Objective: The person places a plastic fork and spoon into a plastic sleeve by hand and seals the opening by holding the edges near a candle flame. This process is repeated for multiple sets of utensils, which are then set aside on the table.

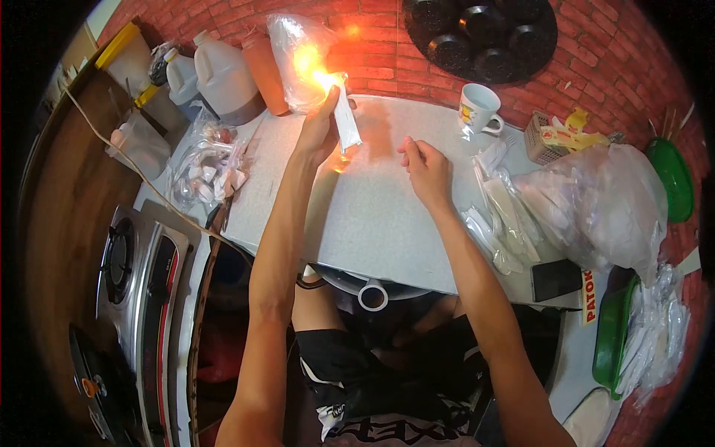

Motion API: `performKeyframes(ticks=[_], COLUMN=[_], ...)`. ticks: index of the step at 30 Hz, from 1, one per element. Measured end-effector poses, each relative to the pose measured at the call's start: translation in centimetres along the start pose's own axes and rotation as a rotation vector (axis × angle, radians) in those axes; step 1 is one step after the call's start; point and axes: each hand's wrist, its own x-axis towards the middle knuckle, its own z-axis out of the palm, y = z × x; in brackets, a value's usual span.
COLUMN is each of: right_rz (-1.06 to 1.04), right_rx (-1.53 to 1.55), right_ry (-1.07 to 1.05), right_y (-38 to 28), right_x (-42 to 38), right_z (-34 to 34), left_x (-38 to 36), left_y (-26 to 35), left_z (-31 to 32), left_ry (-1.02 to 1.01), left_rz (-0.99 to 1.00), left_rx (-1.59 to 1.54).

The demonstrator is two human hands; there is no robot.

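Raising the left hand [322, 125] above the far part of the pale surface [365, 223]; closing its fingers around a slim white packet [346, 123], gripping it near the upper end and letting the lower end slant down toward the surface; bringing that upper end right beside a bright flame [320, 76], with glare hiding the fingertips and whatever is feeding the fire; casting an orange glint onto the surface below.

Holding the right hand [426, 170] apart from the packet, to its right, over the surface; curling the fingers loosely and bringing the thumb near them; not showing clearly whether anything small is sitting between them.

Facing a clear plastic bag [287, 37] just behind the flame, with an orange-brown bottle [266, 78] standing next to it and a large jug [223, 82] farther left, holding some dark content; having a bag of white-wrapped pieces [208, 175] lying nearer on the left, beyond a stove [123, 261].

Having a printed mug [479, 108] standing upright beyond the right hand; having a small basket [536, 140] near it, then a big translucent bag [603, 201] bulging beside flat clear bags [506, 216]; resting a black phone [556, 280] near the front right edge; leaning a round black pan [480, 37] against the red brick wall [372, 45].
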Motion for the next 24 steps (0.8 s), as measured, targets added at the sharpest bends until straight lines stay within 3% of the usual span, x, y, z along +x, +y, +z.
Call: performKeyframes(ticks=[15,24], right_rz=[-0.013,-0.003], right_rx=[-0.056,-0.022], right_ry=[0.001,-0.005], right_y=[-0.1,-0.3], right_x=[0.0,-0.2], right_z=[-0.1,-0.1], left_x=[-0.9,-0.4], left_y=[-0.2,-0.5], left_z=[0.1,-2.2], left_ry=[0.089,0.026], left_rz=[-0.035,-0.015], left_rx=[0.04,-0.032])
